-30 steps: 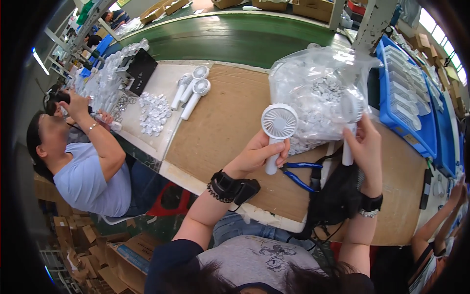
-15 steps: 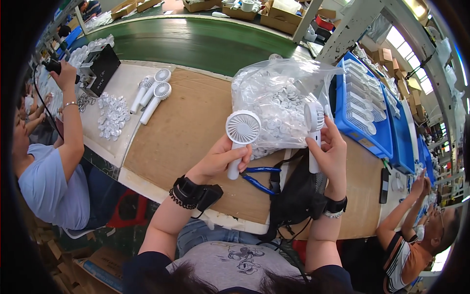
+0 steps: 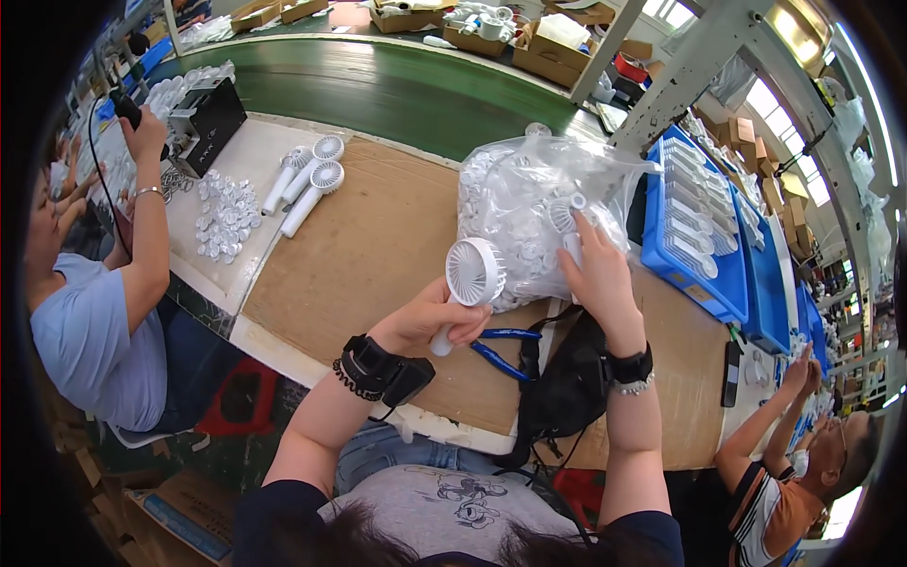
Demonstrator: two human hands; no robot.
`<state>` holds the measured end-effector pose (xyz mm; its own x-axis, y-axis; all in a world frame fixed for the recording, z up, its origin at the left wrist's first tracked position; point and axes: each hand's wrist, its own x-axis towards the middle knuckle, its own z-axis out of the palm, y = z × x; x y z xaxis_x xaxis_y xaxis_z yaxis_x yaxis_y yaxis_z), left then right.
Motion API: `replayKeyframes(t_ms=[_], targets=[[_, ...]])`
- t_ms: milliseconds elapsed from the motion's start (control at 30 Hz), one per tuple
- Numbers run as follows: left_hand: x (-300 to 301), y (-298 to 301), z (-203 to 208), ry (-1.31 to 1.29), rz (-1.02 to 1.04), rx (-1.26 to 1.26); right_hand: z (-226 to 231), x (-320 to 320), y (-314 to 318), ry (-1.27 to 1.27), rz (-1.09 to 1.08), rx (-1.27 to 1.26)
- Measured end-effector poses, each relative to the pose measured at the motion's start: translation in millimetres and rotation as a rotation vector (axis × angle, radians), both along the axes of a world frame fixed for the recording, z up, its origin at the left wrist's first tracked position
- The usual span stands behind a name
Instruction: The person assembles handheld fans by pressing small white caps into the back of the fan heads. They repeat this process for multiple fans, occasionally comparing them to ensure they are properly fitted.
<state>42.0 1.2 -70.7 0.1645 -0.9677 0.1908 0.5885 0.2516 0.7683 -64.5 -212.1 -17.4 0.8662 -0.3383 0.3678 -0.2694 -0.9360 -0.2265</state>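
A brown tabletop (image 3: 359, 255) fills the middle of the frame, with a green belt (image 3: 378, 90) above it. The left hand (image 3: 430, 321) is wrapped around the handle of a small white fan (image 3: 470, 279). The right hand (image 3: 597, 274) grips another fan part (image 3: 570, 227) against a clear bag (image 3: 539, 208) of white pieces, right of center.

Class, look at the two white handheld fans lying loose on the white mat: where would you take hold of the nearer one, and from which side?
Take the nearer fan by its slim handle, from above. It lies flat, and the round head is wide and sits against the other fan.
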Motion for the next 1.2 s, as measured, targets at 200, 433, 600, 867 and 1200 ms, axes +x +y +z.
replayKeyframes(t_ms=[200, 433, 600, 867, 1200], targets=[[-8.5, -3.7, 15.5, 0.136, -0.195, -0.21, 34.7, -20.6, 35.2, -0.266, 0.31, 0.317], [-14.9, -29.0, 36.3, 0.246, -0.451, -0.195, 37.3, -28.5, 63.6, -0.285, 0.533, 0.823], [-16.4, -40.8, 54.0, 0.004, -0.214, 0.17, 29.9, -38.4, 47.7, -0.451, 0.5, 0.687], [-25.2, -67.0, 68.0, -0.229, 0.174, 0.169, 37.7, -46.1, 42.9, -0.664, 0.451, 0.875], [-24.8, -61.3, 90.7, -0.29, 0.231, 0.08, 44.2, -53.7, 41.1, -0.656, 0.47, 0.793]])
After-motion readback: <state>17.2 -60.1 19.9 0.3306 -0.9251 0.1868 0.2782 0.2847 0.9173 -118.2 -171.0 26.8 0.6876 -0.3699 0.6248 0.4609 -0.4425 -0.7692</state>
